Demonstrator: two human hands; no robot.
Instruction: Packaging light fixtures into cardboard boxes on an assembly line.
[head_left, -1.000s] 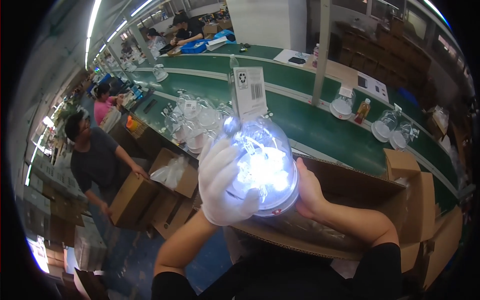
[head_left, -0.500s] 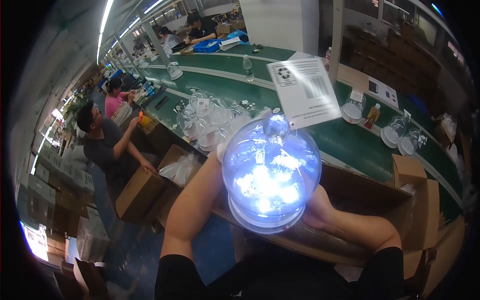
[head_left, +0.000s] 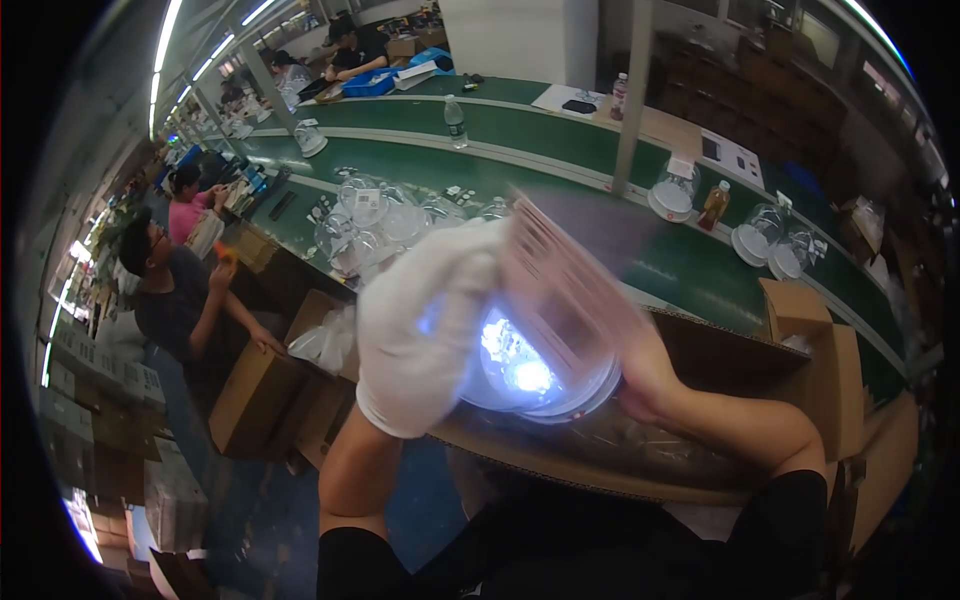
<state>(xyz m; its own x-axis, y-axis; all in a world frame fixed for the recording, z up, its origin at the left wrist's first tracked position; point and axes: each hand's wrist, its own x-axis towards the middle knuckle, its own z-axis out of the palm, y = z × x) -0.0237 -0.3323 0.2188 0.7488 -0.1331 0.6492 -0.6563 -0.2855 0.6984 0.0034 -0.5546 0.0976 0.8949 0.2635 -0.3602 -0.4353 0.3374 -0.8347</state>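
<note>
In the head view, a lit clear dome lamp (head_left: 535, 385) is held up between the person's two hands, over the open cardboard carton (head_left: 740, 375) and in front of the green counter (head_left: 690, 275). The bare right hand (head_left: 650, 375) grips the right side of the base, its fingers partly hidden behind it; a grip this low probably carries the weight and spares the transparent shell. The left hand (head_left: 425, 325), in a white glove, is at the dome's upper left with its fingers bent; whether they are clamped on anything cannot be told. The glove likely keeps smudges off the clear surface. A printed card (head_left: 570, 290), blurred, slants across the dome's upper right; its attachment is not visible.

Beyond the left hand, more clear domes (head_left: 370, 210) cluster on the counter, perhaps grouped there for easy reach. At the left, a co-worker (head_left: 175, 280) rests one hand on a cardboard box (head_left: 250, 395) and raises an orange object (head_left: 227, 254) in the other.
</note>
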